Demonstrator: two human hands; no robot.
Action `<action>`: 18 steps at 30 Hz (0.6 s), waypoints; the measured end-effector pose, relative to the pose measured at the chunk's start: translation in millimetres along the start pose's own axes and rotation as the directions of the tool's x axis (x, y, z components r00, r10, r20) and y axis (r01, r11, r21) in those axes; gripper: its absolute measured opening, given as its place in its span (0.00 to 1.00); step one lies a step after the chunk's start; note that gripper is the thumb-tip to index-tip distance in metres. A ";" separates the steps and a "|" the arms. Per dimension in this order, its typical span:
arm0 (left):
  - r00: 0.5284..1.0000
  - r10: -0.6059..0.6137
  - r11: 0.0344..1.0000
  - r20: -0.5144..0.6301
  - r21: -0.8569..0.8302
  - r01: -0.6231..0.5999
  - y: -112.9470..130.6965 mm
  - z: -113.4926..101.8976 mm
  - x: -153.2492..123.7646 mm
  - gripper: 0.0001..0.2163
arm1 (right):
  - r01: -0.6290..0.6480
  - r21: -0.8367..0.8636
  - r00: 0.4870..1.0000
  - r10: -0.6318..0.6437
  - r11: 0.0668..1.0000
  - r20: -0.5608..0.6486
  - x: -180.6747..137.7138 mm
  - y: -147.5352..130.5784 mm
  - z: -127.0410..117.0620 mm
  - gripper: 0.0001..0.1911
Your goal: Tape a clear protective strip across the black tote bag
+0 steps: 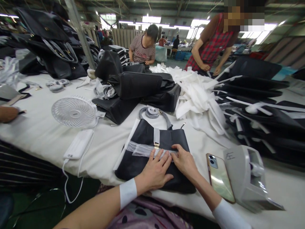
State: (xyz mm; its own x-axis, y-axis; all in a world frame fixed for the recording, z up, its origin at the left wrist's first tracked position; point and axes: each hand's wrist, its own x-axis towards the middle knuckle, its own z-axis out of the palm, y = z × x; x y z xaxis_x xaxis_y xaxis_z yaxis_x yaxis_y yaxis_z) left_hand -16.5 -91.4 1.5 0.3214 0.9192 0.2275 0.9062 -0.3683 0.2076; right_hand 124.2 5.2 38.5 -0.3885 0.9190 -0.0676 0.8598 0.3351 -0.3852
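While the left hand [154,171] and right hand [184,163] lay flat with fingers spread, they pressed a translucent strip [140,149] across the black handbag [133,165] at the near edge of the table [102,152]; smoothing evenly outward from the gold clasp [156,145] seemed best.

Lower middle of black bag [152,140] lay hidden under left grip [154,173] and right grip [184,162], both pressed flat. Bag's near edge was covered by wrists. Forearms were cut off by bottom edge. Co-worker's hand [8,114] was cut off at left edge. Marking on grey dispenser [247,178] was unreadable. Distant people [176,43] were too small to tell.
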 end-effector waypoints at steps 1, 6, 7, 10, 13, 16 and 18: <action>1.000 0.006 1.000 0.009 -0.027 -0.006 -0.6 0.0 -0.9 0.33 | 0.007 -0.012 1.000 -0.007 1.000 0.006 -0.4 -0.6 -1.1 0.17; 1.000 0.012 0.995 0.013 -0.099 -0.011 -6.3 1.1 -4.3 0.30 | -0.025 -0.168 1.000 0.023 0.986 -0.011 -9.3 7.9 -17.8 0.21; 1.000 0.008 0.995 0.005 -0.102 -0.007 -6.4 1.9 -4.6 0.29 | -0.026 -0.210 0.999 0.016 0.977 -0.051 -13.3 12.1 -22.3 0.20; 1.000 0.004 0.996 -0.015 -0.093 -0.005 -5.5 4.6 -4.8 0.29 | 0.187 -0.285 0.961 -0.235 0.940 -0.144 -28.8 24.4 -29.3 0.18; 1.000 0.013 0.998 -0.023 -0.067 -0.014 -4.4 7.3 -4.9 0.30 | 0.513 -0.312 0.832 -0.553 0.800 -0.046 -45.6 28.4 -18.7 0.19; 0.999 0.026 0.999 -0.035 -0.045 -0.027 -2.3 9.7 -6.6 0.29 | 0.504 -0.316 0.846 -0.533 0.804 -0.008 -60.4 22.4 -1.5 0.21; 0.998 0.029 0.999 -0.048 -0.034 -0.030 -0.6 12.0 -8.4 0.28 | 0.452 -0.281 0.880 -0.475 0.847 -0.016 -67.2 19.6 1.2 0.22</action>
State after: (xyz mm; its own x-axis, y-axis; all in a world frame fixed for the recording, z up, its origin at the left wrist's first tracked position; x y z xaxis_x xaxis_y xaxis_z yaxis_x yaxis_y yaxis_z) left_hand -16.4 -97.2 -11.9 0.3338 0.9006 0.2784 0.8864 -0.4003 0.2325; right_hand 166.7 -50.2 34.3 -0.7447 0.6530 0.1378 0.6457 0.7572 -0.0985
